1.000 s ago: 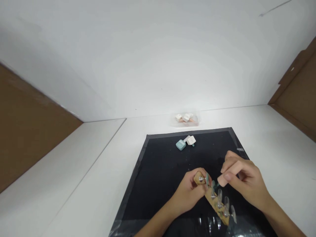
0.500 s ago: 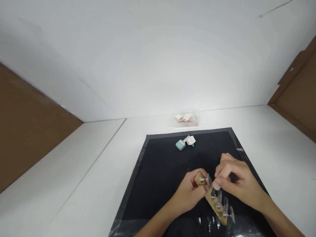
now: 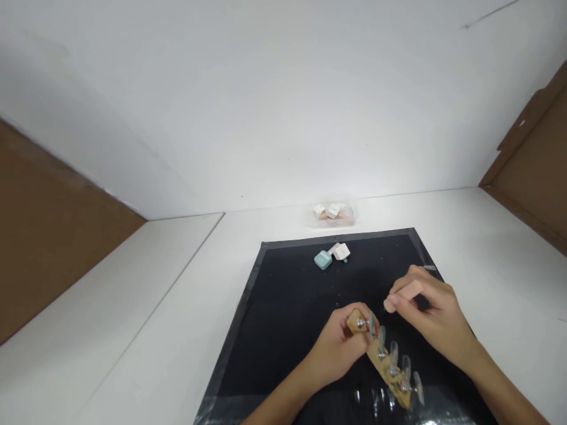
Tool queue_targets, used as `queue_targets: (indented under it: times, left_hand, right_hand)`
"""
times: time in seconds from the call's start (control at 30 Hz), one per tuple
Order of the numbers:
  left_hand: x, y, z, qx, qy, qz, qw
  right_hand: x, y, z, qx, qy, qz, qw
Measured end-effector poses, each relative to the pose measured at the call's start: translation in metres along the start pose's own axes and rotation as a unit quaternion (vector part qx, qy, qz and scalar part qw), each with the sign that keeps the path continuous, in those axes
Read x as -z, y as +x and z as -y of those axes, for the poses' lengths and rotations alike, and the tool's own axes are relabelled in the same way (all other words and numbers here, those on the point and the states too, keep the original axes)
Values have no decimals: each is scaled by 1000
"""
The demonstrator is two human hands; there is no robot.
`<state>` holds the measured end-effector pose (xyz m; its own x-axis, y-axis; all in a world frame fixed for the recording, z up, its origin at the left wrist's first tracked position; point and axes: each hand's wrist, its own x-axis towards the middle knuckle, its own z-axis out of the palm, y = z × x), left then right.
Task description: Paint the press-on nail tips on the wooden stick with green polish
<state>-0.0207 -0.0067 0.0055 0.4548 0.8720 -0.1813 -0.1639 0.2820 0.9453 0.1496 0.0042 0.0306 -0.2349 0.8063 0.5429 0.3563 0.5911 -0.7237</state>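
Note:
My left hand (image 3: 339,345) is closed around the upper end of a tan strip (image 3: 381,366). Metal posts rise from the strip, each bearing a false nail. Near my left fingers sit a teal nail (image 3: 371,323) and a second teal nail (image 3: 382,339); further down are clear nails (image 3: 406,369). My right hand (image 3: 427,313), thumb and fingers pinched, hovers just above and right of the strip, apart from the nails. A small pale piece with a dark green end (image 3: 385,308) shows at its fingertips; its kind cannot be made out.
On the black mat (image 3: 283,307) lie a teal square bottle (image 3: 323,260) and a white cube-shaped piece (image 3: 341,252). Behind the mat, a clear box (image 3: 332,221) contains white cube-shaped pieces. Brown boards (image 3: 527,159) stand at either side, against a white back wall.
My right hand has drawn back from the second nail, up and slightly right, so that teal nail now shows clearly. My left hand keeps its hold on the strip, almost unmoved.

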Motion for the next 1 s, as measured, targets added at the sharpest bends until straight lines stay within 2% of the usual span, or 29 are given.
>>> queue_targets:
  times: [0.07, 0.2, 0.27, 0.37, 0.43, 0.53, 0.6, 0.77, 0.9, 1.0]
  left_hand:
    - [0, 0, 0, 2, -9, -6, 1000]
    - [1, 2, 2, 2, -32, -17, 999]
    - [2, 2, 4, 2, -48, -22, 999]
    - [2, 2, 4, 16, -77, -34, 996]
    - [2, 2, 2, 26, -95, -41, 994]
    - [0, 1, -1, 38, -126, -45, 990]
    - [-1, 1, -4, 48, -148, -45, 987]
    - [-3, 0, -6, 73, -187, -55, 978]
    - [-3, 1, -7, 80, -194, -58, 976]
    - [-3, 2, -6, 86, -205, -54, 974]
  right_hand:
    - [0, 0, -1, 9, 48, -17, 999]
    - [0, 1, 1, 43, 143, 43, 988]
    - [-1, 0, 1, 40, 123, 42, 991]
    - [-2, -1, -1, 25, 80, -11, 996]
    - [-2, -1, -1, 29, 103, -26, 994]
    - [-1, 0, 1, 44, 167, 11, 985]
    - [-1, 1, 1, 43, 165, 29, 985]
    - [-2, -1, -1, 25, 121, -36, 992]
    - [-3, 0, 2, 45, 180, 0, 983]
    - [-2, 1, 2, 39, 141, 4, 989]
